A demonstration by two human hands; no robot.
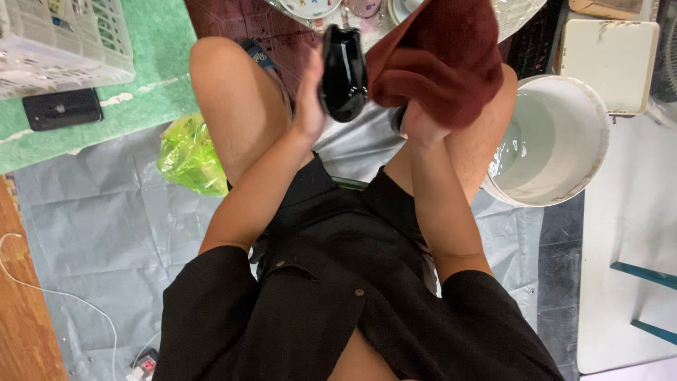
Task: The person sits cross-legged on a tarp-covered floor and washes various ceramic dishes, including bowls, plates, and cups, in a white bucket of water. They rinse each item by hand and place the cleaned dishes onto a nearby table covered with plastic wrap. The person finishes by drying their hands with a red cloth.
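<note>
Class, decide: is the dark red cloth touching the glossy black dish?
Touching. The head view shows the dark red cloth pressed against the black dish's right edge, no gap between.

bucket (557, 141) right of knees, bag (187, 155) left

A black phone (62, 108) lies screen dark at the upper left; a crumpled yellow-green plastic bag (189, 156) sits just below-right.

Grey plastic sheet (106, 233) covers the floor beside a green mat (151, 70) and white bucket (564, 141).
</note>
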